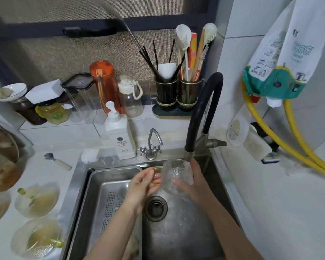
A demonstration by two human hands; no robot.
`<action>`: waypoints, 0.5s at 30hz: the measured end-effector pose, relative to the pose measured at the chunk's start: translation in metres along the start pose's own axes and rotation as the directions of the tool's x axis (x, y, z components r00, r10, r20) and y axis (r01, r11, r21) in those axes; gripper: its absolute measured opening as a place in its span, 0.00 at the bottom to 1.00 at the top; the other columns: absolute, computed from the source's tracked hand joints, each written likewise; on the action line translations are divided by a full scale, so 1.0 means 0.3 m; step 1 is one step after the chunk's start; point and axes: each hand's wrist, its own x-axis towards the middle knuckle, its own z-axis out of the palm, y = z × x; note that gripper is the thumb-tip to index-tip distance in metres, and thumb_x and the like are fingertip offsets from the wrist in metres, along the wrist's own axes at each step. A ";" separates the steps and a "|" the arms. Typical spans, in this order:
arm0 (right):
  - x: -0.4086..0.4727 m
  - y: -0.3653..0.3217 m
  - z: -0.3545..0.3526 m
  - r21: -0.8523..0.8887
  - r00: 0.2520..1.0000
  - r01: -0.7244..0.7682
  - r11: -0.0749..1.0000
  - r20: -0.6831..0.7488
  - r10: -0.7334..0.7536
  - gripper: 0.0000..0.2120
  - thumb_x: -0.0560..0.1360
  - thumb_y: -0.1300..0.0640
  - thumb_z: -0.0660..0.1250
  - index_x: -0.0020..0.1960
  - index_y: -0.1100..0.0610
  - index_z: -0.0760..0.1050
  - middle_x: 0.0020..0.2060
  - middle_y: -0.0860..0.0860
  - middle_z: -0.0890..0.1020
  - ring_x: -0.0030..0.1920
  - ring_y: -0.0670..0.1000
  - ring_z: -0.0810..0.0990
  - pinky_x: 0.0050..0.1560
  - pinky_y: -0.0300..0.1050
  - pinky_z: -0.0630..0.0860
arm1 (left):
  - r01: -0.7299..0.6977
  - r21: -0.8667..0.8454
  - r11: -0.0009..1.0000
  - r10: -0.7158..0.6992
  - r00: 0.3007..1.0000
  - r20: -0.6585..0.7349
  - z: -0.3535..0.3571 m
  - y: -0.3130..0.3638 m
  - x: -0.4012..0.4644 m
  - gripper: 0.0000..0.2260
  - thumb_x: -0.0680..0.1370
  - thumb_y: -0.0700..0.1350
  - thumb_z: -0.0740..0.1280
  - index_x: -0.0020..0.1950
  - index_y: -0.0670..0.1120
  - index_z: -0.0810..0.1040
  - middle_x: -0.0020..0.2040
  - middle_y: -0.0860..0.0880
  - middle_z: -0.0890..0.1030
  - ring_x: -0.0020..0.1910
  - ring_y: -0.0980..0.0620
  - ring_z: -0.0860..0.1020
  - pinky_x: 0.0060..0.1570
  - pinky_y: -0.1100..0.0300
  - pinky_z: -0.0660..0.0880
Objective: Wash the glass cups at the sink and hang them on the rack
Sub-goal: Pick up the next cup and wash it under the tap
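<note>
Now both hands grasp the cup (177, 175) under the tap (188, 153): right hand (193, 182) cradling it, left hand (145, 182) at nine o'clock pinching its handle; best turn it slowly.

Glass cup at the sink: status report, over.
Both hands on glass cup: left hand grips amber handle, right hand cradles body. Under black faucet. Nothing blocking.

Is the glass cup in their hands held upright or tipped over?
Tipped. The glass cup leans with its mouth towards the black faucet, held by the right hand; the left hand grips its amber handle.
</note>
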 end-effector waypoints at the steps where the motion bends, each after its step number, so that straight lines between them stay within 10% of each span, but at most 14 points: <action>1: -0.005 0.005 -0.003 -0.014 1.000 0.013 1.000 0.009 -0.013 0.36 0.67 0.53 0.76 0.67 0.36 0.61 0.61 0.32 0.69 0.63 0.33 0.68 0.62 0.39 0.67 | 0.022 0.019 1.000 -0.021 0.999 -0.036 0.014 0.004 0.006 0.08 0.79 0.41 0.63 0.54 0.40 0.79 0.44 0.43 0.84 0.39 0.50 0.83 0.37 0.62 0.81; 5: -0.030 0.024 -0.002 -0.100 1.000 0.022 0.995 0.024 -0.019 0.41 0.64 0.49 0.78 0.71 0.42 0.61 0.64 0.38 0.72 0.67 0.42 0.71 0.67 0.47 0.72 | 0.060 0.062 0.996 -0.053 0.993 -0.101 0.051 0.007 0.012 0.08 0.80 0.41 0.63 0.57 0.41 0.77 0.41 0.42 0.84 0.34 0.48 0.82 0.28 0.63 0.78; 9: -0.032 0.041 -0.018 0.019 0.995 -0.090 0.996 -0.029 0.090 0.39 0.64 0.36 0.74 0.70 0.39 0.61 0.67 0.41 0.71 0.66 0.46 0.72 0.65 0.55 0.73 | -0.104 0.324 0.940 0.091 0.994 0.056 0.044 -0.012 -0.013 0.14 0.79 0.41 0.64 0.64 0.51 0.74 0.45 0.49 0.82 0.37 0.55 0.81 0.40 0.62 0.80; 15: -0.010 0.042 -0.036 0.105 0.969 -0.244 0.964 -0.026 0.247 0.13 0.69 0.40 0.69 0.53 0.34 0.73 0.57 0.44 0.79 0.56 0.48 0.79 0.54 0.54 0.79 | -0.378 0.774 0.508 0.281 0.922 0.266 0.015 -0.066 -0.017 0.17 0.72 0.54 0.70 0.60 0.57 0.75 0.70 0.52 0.64 0.62 0.63 0.70 0.64 0.70 0.65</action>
